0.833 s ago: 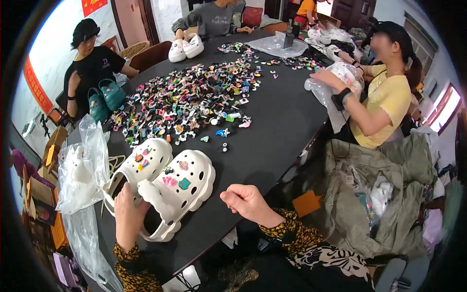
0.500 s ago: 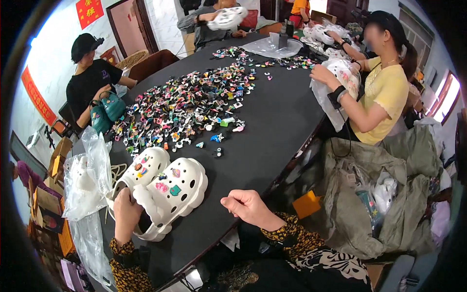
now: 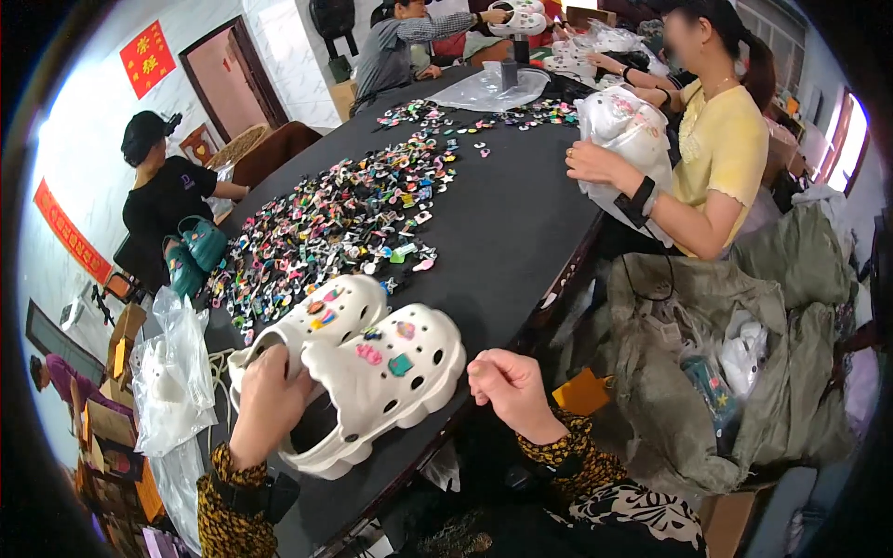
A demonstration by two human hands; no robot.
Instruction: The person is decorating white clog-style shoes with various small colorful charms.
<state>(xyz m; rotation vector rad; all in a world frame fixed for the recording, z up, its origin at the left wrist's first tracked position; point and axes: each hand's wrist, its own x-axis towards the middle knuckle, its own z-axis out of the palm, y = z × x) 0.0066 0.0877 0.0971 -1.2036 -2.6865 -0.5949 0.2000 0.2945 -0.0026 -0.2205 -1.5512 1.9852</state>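
Note:
Two white clogs, the left one (image 3: 349, 302) and the right one (image 3: 420, 349), sit side by side near the table's front edge, with colourful shoe charms in the holes of their uppers. My left hand (image 3: 270, 405) is closed round the inner sides of the pair where they meet, its fingertips partly hidden by the shoes. Just right of the toes, my right hand (image 3: 513, 391) hovers, curled with thumb and fingers pressed together. Whether a small thing sits in that pinch, I cannot make out.
A wide pile of shoe charms (image 3: 344, 209) covers the left-middle of the black table (image 3: 502, 214). Clear plastic bags (image 3: 172, 372) lie left of the clogs. Co-workers sit around; one at the right handles bagged white clogs (image 3: 625, 130). A large grey-green sack (image 3: 642, 391) stands at right.
The clogs have shifted right and are tilted up more, still in my left hand. My right hand has moved a little right in view. The view itself has turned slightly.

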